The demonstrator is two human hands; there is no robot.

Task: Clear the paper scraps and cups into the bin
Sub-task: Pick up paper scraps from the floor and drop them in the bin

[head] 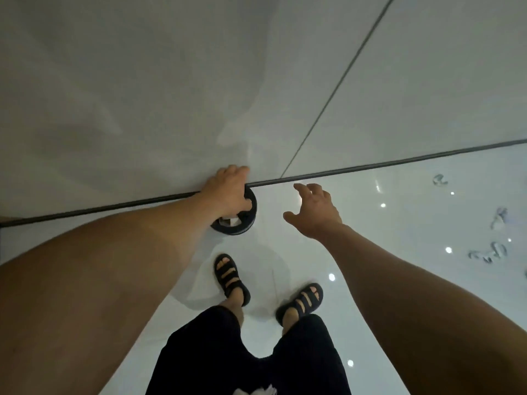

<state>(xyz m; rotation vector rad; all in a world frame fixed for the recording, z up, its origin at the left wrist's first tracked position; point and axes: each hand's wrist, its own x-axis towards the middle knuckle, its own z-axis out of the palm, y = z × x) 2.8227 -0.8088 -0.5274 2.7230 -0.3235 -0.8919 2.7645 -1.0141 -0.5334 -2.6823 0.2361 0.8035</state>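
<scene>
The bin [242, 225] is set on the floor [399, 266] at the base of the far wall [142, 95], paper scraps [228, 222] are held in it, its left rim is gripped by the left hand [228, 192], the right hand [313, 212] is held apart to its right, and both feet [231, 276] are planted nearer.

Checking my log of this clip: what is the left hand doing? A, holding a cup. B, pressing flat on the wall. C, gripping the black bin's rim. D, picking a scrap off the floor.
C: the left hand has its fingers curled over the rim of the black bin.
</scene>
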